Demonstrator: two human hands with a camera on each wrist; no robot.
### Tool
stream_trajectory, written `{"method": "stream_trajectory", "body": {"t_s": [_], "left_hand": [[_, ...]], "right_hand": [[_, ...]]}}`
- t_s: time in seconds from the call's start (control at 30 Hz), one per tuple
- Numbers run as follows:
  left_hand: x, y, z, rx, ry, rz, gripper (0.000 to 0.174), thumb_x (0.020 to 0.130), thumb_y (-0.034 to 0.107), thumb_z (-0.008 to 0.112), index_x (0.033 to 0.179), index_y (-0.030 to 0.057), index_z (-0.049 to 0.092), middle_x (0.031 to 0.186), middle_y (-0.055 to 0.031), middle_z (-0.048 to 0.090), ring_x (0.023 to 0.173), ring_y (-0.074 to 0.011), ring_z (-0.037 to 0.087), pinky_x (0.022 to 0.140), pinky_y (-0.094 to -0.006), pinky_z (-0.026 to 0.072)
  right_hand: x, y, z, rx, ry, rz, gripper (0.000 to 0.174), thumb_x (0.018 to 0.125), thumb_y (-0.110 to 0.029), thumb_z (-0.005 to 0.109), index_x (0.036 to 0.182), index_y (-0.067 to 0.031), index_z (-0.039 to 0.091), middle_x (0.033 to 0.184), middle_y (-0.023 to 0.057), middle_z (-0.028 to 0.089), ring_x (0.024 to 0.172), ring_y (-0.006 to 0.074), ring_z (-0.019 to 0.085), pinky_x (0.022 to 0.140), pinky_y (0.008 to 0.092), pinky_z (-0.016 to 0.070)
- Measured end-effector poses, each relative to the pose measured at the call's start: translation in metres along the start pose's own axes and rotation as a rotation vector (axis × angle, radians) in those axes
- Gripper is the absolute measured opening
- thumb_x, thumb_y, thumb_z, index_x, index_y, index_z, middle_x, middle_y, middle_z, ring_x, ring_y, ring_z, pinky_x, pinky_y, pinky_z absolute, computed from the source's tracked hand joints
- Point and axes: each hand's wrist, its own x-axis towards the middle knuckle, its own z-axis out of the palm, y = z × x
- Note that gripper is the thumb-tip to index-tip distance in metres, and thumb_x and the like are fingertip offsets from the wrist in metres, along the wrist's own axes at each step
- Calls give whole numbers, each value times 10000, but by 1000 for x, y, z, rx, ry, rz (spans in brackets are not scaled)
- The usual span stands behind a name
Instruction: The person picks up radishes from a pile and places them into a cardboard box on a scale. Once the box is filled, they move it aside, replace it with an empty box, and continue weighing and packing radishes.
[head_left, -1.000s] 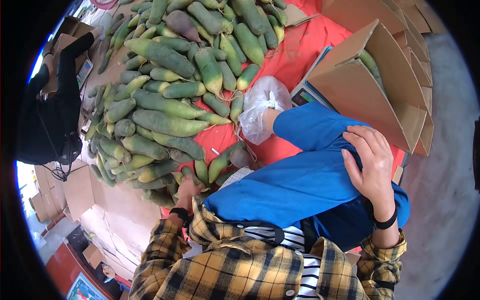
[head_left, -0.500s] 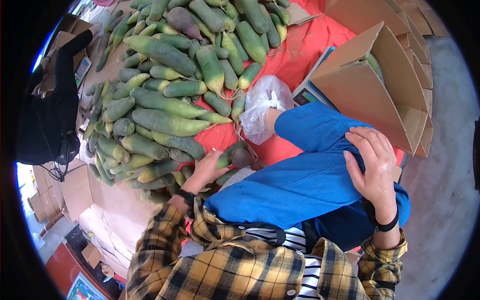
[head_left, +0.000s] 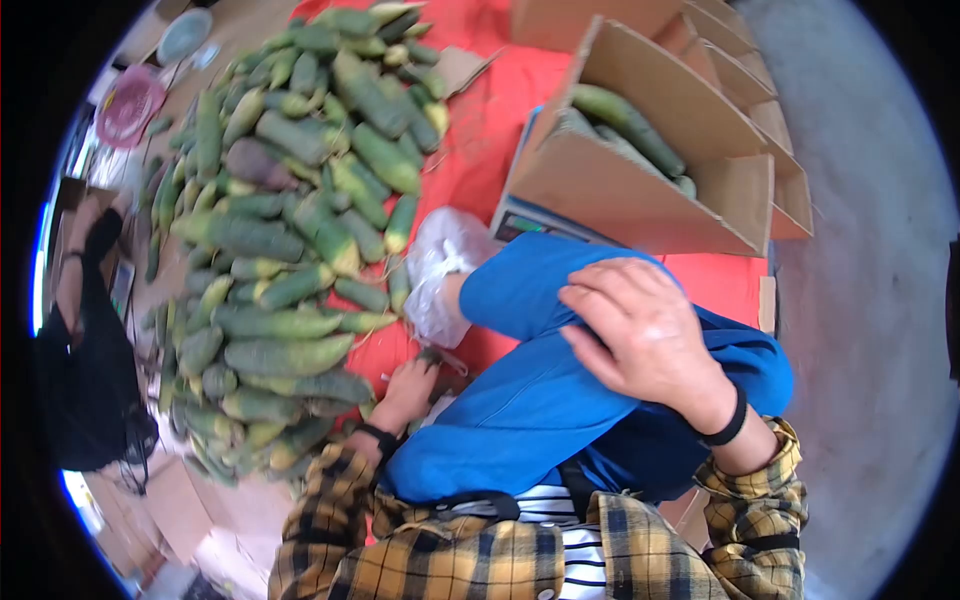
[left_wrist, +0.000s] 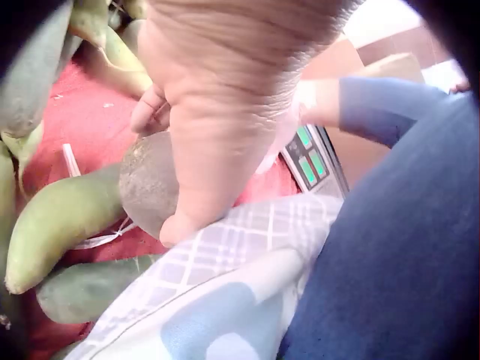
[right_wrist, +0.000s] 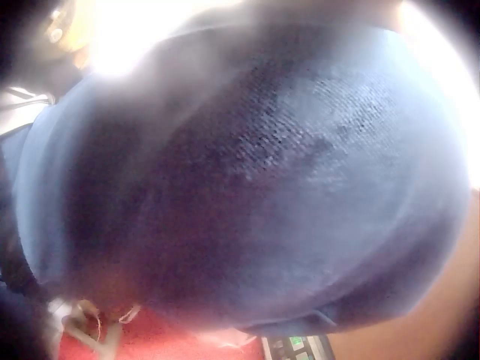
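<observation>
My left hand point(head_left: 408, 392) is low beside the bent left knee, at the near edge of the radish pile. In the left wrist view its thumb and fingers curl around the rounded, greyish end of a radish point(left_wrist: 148, 184). A curved green radish point(left_wrist: 64, 217) lies right beside that one on the red cloth, and another radish point(left_wrist: 90, 289) is just below. My right hand point(head_left: 645, 325) rests on the blue trouser knee point(head_left: 530, 290) with fingers spread loosely. The right wrist view is mostly filled by blue cloth.
A large pile of green radishes point(head_left: 290, 355) spreads to the left. Past the knee, a cardboard box point(head_left: 620, 190) holding several radishes sits on a digital scale point(head_left: 515, 222). A plastic-bagged foot point(head_left: 440, 270) is on the red cloth point(head_left: 480, 120). Another person's dark sleeve point(head_left: 90, 350) shows far left.
My left hand has lifted from the pile's near edge, moved toward the knee and taken hold of a radish. The head view has turned right, showing more radishes inside the box. My right hand stays on the knee.
</observation>
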Motion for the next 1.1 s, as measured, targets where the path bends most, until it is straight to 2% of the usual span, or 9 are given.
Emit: {"method": "stream_trajectory", "body": {"t_s": [0.1, 0.17, 0.37, 0.43, 0.53, 0.6, 0.73, 0.9, 1.1], "left_hand": [[-19, -3, -35, -9, -103, -148, 585, 600, 293, 751, 1093, 40, 563, 1062, -175, 553, 1008, -349, 539, 851, -419, 458], [-32, -10, -48, -229, -95, -390, 616, 578, 374, 764, 1048, 24, 575, 1031, -192, 581, 994, -348, 564, 864, -412, 462], [-55, -11, -92, -456, 197, -426, 604, 623, 368, 760, 1057, -13, 583, 997, -214, 613, 969, -350, 588, 863, -411, 455], [-53, -11, -99, -508, 209, -453, 612, 635, 347, 768, 1090, -17, 580, 1015, -214, 612, 975, -335, 591, 863, -398, 455], [-42, -3, -119, -622, 315, -479, 618, 642, 342, 773, 1103, -19, 574, 1037, -226, 606, 991, -336, 588, 880, -396, 452], [-31, -12, -120, -421, 554, -490, 644, 635, 324, 778, 1137, -11, 552, 1060, -216, 585, 1000, -348, 573, 881, -410, 454], [-9, -20, -164, -122, 571, -495, 687, 612, 305, 786, 1178, 11, 531, 1068, -185, 559, 995, -350, 550, 866, -411, 461], [23, -75, -155, 534, 306, -345, 559, 645, 208, 743, 1161, 120, 548, 1125, -138, 524, 1008, -311, 537, 804, -423, 475], [30, -94, -113, 525, 68, -556, 366, 733, 227, 675, 1076, 130, 592, 1133, -105, 529, 1047, -275, 520, 805, -449, 452]], "right_hand": [[-4, 2, -2, 39, 2, 0, 260, 721, -158, 707, 936, -43, 615, 975, 92, 610, 924, 274, 592, 811, 381, 479], [-6, 3, -3, 34, 9, 10, 252, 727, -159, 704, 932, -44, 614, 965, 89, 609, 917, 273, 590, 812, 379, 477], [-15, 8, 3, 78, 22, -5, 233, 737, -159, 696, 917, -42, 607, 932, 83, 609, 901, 265, 586, 820, 379, 470], [-17, 11, 7, 46, 127, -51, 169, 771, -198, 640, 788, -63, 540, 804, 81, 545, 815, 262, 557, 783, 376, 448], [-19, 12, 8, 48, 150, -63, 161, 768, -188, 643, 792, -65, 543, 808, 82, 549, 819, 264, 564, 780, 374, 448], [-21, 13, 7, 42, 141, -55, 158, 762, -178, 651, 806, -61, 554, 823, 82, 558, 831, 265, 569, 787, 372, 448], [-23, 13, 7, 38, 143, -52, 174, 762, -177, 654, 859, -51, 582, 860, 86, 578, 862, 270, 574, 800, 372, 448], [-22, 12, 3, 39, 114, -31, 187, 753, -161, 671, 877, -43, 597, 892, 86, 599, 884, 272, 586, 810, 376, 459], [-20, 15, 7, 49, 126, -24, 187, 758, -181, 660, 867, -48, 585, 863, 93, 583, 873, 276, 576, 817, 377, 451]]}}
